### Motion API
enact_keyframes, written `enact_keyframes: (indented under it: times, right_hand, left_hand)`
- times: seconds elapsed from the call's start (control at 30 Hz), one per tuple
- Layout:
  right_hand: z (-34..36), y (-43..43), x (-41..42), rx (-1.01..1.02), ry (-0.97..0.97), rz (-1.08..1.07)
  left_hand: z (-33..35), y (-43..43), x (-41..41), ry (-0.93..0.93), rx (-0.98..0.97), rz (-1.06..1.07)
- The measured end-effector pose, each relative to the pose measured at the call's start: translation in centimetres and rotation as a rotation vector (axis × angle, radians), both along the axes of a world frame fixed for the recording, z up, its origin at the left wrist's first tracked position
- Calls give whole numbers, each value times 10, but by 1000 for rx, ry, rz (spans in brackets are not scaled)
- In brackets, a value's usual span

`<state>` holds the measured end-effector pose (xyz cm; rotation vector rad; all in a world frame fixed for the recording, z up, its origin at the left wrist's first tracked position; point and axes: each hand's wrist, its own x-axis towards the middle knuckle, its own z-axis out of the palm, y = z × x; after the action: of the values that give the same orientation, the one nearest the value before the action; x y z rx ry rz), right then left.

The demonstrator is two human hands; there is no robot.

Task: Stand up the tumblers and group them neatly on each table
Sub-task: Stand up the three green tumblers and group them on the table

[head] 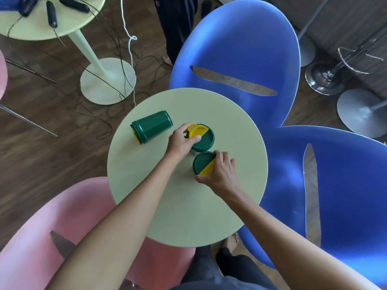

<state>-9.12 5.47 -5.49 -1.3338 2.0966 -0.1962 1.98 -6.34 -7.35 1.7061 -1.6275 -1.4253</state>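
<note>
Three dark green tumblers with green and yellow lids are on a round pale green table (178, 210). One tumbler (151, 126) lies on its side at the table's left, lid end toward the left edge. Two stand upright side by side near the middle. My left hand (181, 140) grips the lid rim of the farther upright tumbler (204, 138), whose yellow flap is raised. My right hand (222, 171) holds the right side of the nearer upright tumbler (203, 164). The bodies of both upright tumblers are hidden under their lids.
Two blue chairs (240, 49) (345, 195) stand right of the table and a pink chair (41, 237) at the near left. A second round table (41, 26) with cables and black devices is at the far left. Another person's legs (178, 28) stand beyond.
</note>
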Motion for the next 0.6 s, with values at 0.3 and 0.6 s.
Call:
enact_keyframes:
  times: [0.3, 0.6]
  right_hand:
    - [1, -2, -3, 4, 28, -9]
    - [1, 6, -19, 16, -10, -39]
  left_hand:
    - [-15, -16, 58, -143, -419, 426]
    - [-49, -57, 131, -179, 46, 386]
